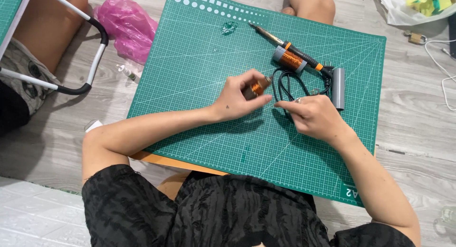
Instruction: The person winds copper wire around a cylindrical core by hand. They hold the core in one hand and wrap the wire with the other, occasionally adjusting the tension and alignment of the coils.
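You have one view only, from the camera on your head, looking steeply down over your chest and lap at the green cutting mat (pixel 199 62) on the grey floor (pixel 413 109). It sits close enough that your forearms and both hands fill the middle, the mat's far edge near the top. No second view shares this scene.

Two copper wire spools (pixel 289 59), one soldering iron (pixel 285 44), one cutting mat (pixel 199 62), one pink bag (pixel 126 26).
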